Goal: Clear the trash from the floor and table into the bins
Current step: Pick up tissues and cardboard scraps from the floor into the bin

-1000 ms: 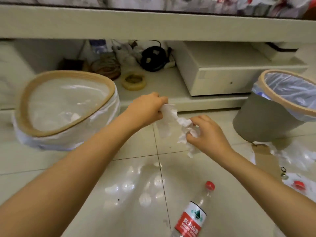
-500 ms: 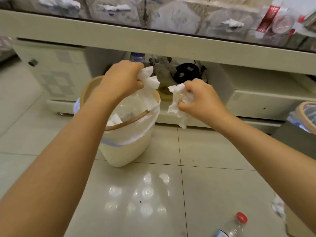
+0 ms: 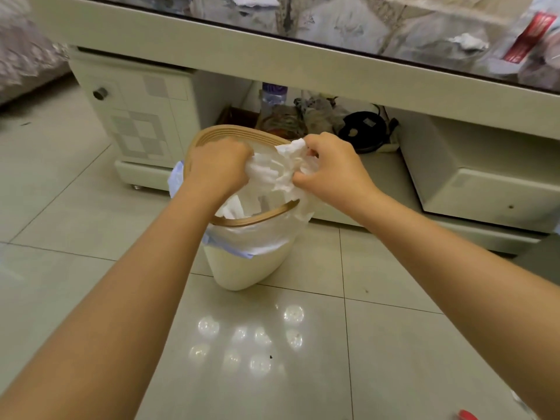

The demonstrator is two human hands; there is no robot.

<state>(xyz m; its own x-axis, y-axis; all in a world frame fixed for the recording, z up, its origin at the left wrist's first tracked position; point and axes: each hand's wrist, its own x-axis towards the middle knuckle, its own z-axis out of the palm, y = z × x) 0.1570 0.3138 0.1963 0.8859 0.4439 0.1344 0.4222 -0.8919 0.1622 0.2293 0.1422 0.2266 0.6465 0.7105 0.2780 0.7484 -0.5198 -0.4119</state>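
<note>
A cream bin with a tan rim and a clear liner stands on the tiled floor in front of the low table. Both hands hover over its mouth. My left hand grips one end of a crumpled white tissue, and my right hand pinches the other end. The tissue hangs between them, directly above the bin's opening. More white paper lies inside the bin. On the glass table top at the upper right sits another white scrap.
The table's lower shelf behind the bin holds a bottle, rags and a black round device. A white drawer unit stands at the left. A red bottle cap peeks in at the bottom right on the floor.
Both hands came together and lowered over the cream bin's mouth, bringing the tissue pieces into one bunch. The view shifted left, so the second bin left the frame.
</note>
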